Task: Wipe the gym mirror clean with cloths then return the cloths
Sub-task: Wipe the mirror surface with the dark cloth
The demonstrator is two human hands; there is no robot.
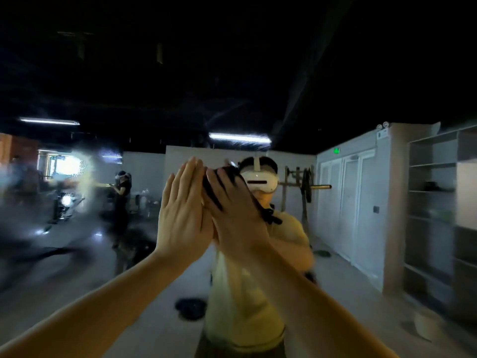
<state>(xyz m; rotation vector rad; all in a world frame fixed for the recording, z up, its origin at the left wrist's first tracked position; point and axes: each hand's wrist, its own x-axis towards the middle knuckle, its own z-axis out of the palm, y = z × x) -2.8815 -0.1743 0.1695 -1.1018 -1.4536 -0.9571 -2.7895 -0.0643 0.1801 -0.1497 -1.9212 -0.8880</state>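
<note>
The gym mirror point(85, 257) fills the view, and its left part looks smeared and hazy. Both my arms are raised to it. My left hand point(180, 210) lies flat on the glass with its fingers straight and together, and I see no cloth under it. Just to its right, my right hand point(233, 215) presses a dark cloth point(213, 188) against the glass with spread fingers. A loose end of the cloth point(271, 218) hangs out on the right. Behind the hands the mirror reflects me in a yellow shirt and a white headset.
The mirror also reflects another person point(122, 188) standing at the left, a weight rack with a bar point(308, 188), white doors point(348, 202), open shelves point(433, 202) at the right, a dark heap on the floor point(191, 308) and a pale tub point(426, 325).
</note>
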